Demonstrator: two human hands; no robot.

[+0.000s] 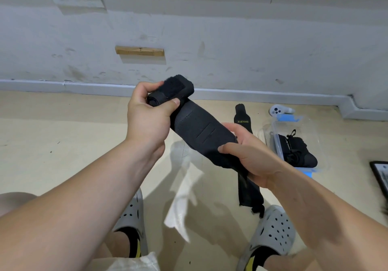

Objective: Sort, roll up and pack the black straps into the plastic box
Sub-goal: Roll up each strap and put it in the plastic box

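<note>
pale floor and scuffed wall fill the frame. mid-frame, my left hand [147, 113] clamps the rolled end of the black strap [201, 130] while my right hand [249, 155] pinches its loose tail. it looks soft, light and floppy, so i'd grip the roll firmly. the plastic box [270, 138] sits right of centre.

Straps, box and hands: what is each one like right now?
Strap in hands: partly rolled at one end, held off the floor.
Left hand: grips the rolled end.
Right hand: holds the unrolled part.
Strap on floor: lying unrolled.
Plastic box: open, with packed straps inside.
</note>
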